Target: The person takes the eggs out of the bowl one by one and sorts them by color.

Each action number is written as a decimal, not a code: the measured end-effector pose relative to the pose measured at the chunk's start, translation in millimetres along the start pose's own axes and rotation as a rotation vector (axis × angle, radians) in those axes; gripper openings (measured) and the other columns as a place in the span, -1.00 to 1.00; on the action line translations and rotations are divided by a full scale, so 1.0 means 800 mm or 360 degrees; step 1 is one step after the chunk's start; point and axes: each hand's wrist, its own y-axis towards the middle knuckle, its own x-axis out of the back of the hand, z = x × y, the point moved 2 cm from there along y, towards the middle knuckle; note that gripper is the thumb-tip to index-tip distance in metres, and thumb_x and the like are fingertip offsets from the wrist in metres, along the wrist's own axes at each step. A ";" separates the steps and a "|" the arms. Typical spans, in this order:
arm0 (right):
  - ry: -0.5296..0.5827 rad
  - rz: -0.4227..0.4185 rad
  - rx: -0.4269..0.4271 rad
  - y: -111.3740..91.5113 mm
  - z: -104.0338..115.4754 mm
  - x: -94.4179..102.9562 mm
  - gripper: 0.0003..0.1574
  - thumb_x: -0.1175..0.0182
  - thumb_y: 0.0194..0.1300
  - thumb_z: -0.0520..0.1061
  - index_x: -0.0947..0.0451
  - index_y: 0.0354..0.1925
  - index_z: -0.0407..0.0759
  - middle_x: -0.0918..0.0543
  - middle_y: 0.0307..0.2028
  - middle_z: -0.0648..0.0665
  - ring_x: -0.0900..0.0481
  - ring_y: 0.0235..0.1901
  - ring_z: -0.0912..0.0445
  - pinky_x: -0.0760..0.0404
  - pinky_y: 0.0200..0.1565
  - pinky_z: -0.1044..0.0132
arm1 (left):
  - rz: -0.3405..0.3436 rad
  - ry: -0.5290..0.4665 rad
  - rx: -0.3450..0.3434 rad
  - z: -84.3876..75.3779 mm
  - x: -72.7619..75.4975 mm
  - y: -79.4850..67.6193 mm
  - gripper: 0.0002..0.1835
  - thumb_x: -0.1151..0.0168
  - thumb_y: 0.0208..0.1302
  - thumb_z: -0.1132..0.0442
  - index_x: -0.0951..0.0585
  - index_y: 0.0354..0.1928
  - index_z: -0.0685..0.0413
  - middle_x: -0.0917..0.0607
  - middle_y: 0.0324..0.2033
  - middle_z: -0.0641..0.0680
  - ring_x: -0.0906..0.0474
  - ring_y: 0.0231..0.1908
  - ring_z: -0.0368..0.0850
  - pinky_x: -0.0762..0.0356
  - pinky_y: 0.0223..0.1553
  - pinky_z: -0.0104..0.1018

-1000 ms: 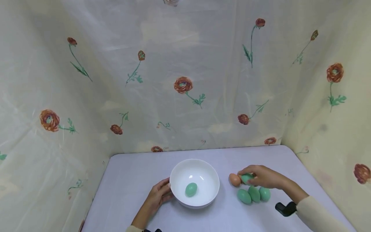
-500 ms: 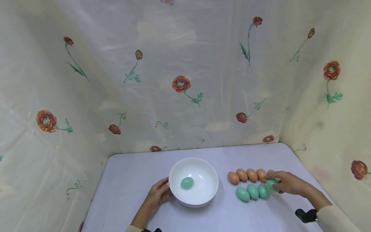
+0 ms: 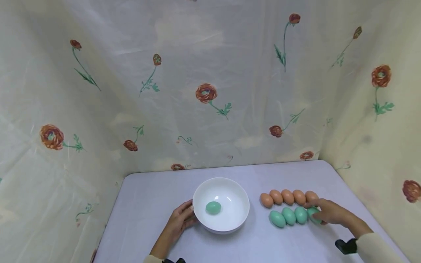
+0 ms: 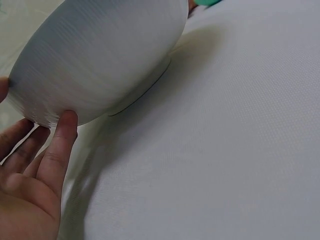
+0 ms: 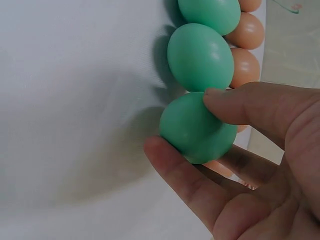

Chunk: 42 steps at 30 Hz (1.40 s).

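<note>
In the head view, a white bowl (image 3: 235,215) stands on the table with one green egg (image 3: 213,208) lying inside. My left hand (image 3: 179,221) touches the bowl's outer left side with extended fingertips; the left wrist view shows those fingers against the bowl's wall (image 4: 105,55). To the right, my right hand (image 3: 330,212) pinches a green egg (image 5: 192,130) between thumb and fingers. That egg sits at the right end of a row of green eggs (image 3: 288,216), close beside its neighbour (image 5: 200,57). Whether it bears on the table is hard to tell.
Behind the green row lies a row of several brown eggs (image 3: 287,197), the rightmost near my right fingers. A pale cloth covers the table (image 3: 154,193). Flower-printed curtains (image 3: 243,109) hang at the back and both sides.
My right hand has carried a green egg from above the brown row rightward and down to the green row's right end. The egg in the bowl has rolled slightly; the left hand stays put.
</note>
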 end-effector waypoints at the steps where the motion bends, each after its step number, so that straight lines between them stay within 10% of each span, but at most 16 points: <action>1: -0.0008 0.0002 -0.0009 0.001 -0.001 0.000 -0.45 -0.25 0.19 -0.32 -0.54 0.19 -0.31 -0.47 0.14 -0.52 -0.52 -0.16 -0.03 -0.69 -0.33 0.15 | -0.0002 -0.0001 0.0003 0.000 0.000 0.000 -0.30 -0.18 0.45 0.05 -0.23 0.48 0.24 -0.42 0.37 0.31 -0.63 0.14 -0.07 -0.65 0.19 -0.12; 29: -0.0106 -0.0068 0.0078 -0.001 -0.009 -0.015 -0.43 -0.30 0.19 -0.26 -0.53 0.19 -0.31 -0.48 0.19 -0.56 -0.59 -0.12 -0.09 -0.68 -0.32 0.19 | -0.0015 -0.0028 0.0046 -0.001 -0.001 0.001 -0.22 -0.21 0.41 0.01 -0.19 0.49 0.28 -0.40 0.38 0.34 -0.59 0.21 0.05 -0.65 0.18 -0.13; 42: -0.0306 -0.0018 0.0107 -0.011 0.012 -0.002 -0.38 -0.36 0.19 -0.19 -0.52 0.20 -0.33 -0.49 0.20 -0.55 -0.50 0.12 -0.44 -0.66 -0.02 -0.24 | 0.0009 -0.0038 0.0026 0.000 0.001 0.002 -0.27 -0.18 0.44 0.05 -0.20 0.48 0.27 -0.39 0.39 0.32 -0.59 0.21 0.04 -0.65 0.19 -0.12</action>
